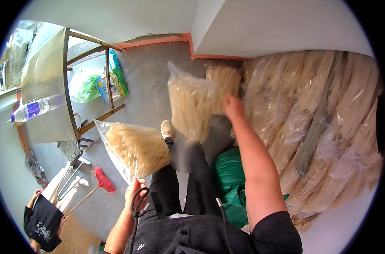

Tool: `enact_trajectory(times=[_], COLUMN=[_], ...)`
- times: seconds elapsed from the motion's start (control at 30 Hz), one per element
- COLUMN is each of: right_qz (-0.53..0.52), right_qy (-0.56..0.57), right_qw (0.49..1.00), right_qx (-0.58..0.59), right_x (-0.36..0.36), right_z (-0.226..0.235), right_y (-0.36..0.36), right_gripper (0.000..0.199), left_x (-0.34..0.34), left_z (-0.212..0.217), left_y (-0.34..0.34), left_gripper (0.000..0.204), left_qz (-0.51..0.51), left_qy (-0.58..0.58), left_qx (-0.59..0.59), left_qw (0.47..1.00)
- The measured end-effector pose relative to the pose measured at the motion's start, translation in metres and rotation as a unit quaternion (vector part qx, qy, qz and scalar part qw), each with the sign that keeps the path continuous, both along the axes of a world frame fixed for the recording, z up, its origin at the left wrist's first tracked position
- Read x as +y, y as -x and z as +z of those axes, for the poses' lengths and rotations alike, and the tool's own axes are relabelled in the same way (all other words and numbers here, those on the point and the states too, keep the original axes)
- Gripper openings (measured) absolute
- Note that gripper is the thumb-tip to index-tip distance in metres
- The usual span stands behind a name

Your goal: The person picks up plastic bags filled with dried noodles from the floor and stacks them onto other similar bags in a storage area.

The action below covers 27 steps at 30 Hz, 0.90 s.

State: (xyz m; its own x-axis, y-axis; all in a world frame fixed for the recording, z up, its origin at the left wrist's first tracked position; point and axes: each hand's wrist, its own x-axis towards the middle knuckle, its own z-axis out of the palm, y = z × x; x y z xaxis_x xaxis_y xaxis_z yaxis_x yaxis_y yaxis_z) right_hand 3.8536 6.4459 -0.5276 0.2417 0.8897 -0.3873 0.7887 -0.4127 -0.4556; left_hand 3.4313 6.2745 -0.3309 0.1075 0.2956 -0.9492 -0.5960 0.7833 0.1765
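My left hand (pixel 135 189) is closed on the gathered edge of a clear plastic bag (pixel 137 150) full of flat, pale-yellow strips that look like dried noodles. This bag hangs tilted beside my left leg. Ahead of my legs, a second clear bag of beige strips (pixel 190 103) stands upright with its top edge loose. Just to its right is my right hand (pixel 233 106), arm stretched forward and fingers curled. Whatever those fingers may hold is hidden. Beyond that hand, another bag of strips (pixel 223 82) leans by the wall.
Many bags of long beige strips (pixel 281 106) are piled along the right wall. A green plastic sack (pixel 230 173) sits by my right leg. At left stand a metal-framed table (pixel 52 97) with a water bottle (pixel 33 110), and a person (pixel 44 220) holding a red-headed broom (pixel 104 180).
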Motion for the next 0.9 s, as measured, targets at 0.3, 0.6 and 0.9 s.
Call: enact_trajectory(times=[0.3,0.6,0.9], right_qz=[-0.023,0.015,-0.252], right_qy=[-0.006,0.079,0.04], right_qw=[0.99,0.99,0.952], right_qx=[0.139,0.112,-0.168], right_x=[-0.03,-0.176,-0.166], right_z=[0.043,0.096,0.233], right_y=[-0.009,-0.034,-0.143], right_gripper=[0.015,0.015,0.033], left_x=[0.011,0.038,0.071], left_z=[0.005,0.054,0.107], left_y=[-0.019,-0.067,-0.108], left_gripper=[0.037,0.036,0.032], left_qz=[-0.017,-0.085,-0.057], left_qy=[-0.016,-0.066,-0.109], left_qx=[0.002,0.002,0.0], left_qw=[1.0,0.994,0.992])
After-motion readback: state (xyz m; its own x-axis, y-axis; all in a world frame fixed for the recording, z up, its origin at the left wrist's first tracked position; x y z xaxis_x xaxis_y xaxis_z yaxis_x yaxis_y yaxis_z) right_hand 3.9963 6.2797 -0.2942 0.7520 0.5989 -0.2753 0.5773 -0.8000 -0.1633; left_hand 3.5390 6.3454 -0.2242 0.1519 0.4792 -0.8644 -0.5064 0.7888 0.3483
